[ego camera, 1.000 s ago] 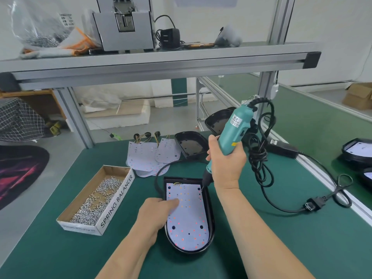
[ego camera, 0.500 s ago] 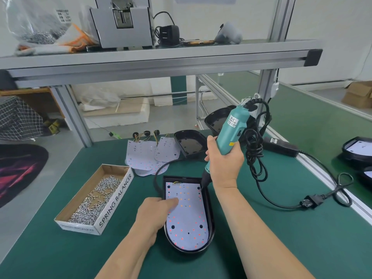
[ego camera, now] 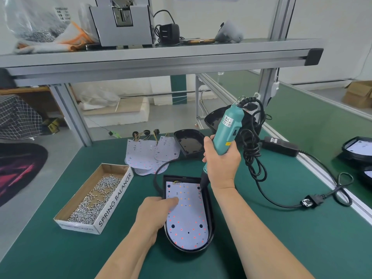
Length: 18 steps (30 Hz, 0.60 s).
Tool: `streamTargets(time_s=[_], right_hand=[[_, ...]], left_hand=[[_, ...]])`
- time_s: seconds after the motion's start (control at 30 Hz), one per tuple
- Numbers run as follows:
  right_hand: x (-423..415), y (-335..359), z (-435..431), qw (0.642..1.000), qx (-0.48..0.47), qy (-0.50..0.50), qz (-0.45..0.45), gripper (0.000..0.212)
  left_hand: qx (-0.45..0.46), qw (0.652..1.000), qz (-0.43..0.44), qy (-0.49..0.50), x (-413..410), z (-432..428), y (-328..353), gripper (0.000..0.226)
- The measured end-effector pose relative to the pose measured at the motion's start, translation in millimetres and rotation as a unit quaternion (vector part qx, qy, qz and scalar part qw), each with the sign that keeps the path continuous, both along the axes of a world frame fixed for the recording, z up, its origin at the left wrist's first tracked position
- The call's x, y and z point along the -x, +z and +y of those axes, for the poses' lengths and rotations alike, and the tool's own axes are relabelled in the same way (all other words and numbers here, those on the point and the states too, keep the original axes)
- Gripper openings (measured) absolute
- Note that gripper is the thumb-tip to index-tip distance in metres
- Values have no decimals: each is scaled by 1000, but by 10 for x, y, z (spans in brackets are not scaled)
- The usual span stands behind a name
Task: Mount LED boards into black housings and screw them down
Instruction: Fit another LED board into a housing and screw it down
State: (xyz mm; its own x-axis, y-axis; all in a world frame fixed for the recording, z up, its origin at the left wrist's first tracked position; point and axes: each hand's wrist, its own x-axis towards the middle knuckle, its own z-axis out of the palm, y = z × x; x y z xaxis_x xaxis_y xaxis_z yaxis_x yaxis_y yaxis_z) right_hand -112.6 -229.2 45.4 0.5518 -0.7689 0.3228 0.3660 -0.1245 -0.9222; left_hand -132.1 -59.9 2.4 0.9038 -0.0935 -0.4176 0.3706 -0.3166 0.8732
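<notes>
Green bench matting [ego camera: 322,248] carries the black housing [ego camera: 210,218], with the LED board [ego camera: 187,218] seated inside it. The left hand [ego camera: 155,212] presses flat fingers on the board's left side. The right hand [ego camera: 221,168] grips the electric screwdriver [ego camera: 226,133], its bit at the housing's far right corner. A tilted bit would likely slip and gouge the board, and lighter pressing could let the board shift

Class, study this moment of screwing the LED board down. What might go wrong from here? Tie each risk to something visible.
The screwdriver leans at the far right corner of the LED board; its bit might slip and scar it.
The bundled cord hangs beside the right hand and might tug the tool.
</notes>
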Motion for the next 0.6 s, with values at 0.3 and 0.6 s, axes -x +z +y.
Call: streamTargets(time_s=[0.3,0.6], right_hand=[[-71,-86,-51,999,-44,-4,27,26],[55,-14,-56,998,-39,39,-13,18]], left_hand=[[3,1000,4,-1,-18,8,-13,52],[-1,1000,19,7,-1,-8,42,50]])
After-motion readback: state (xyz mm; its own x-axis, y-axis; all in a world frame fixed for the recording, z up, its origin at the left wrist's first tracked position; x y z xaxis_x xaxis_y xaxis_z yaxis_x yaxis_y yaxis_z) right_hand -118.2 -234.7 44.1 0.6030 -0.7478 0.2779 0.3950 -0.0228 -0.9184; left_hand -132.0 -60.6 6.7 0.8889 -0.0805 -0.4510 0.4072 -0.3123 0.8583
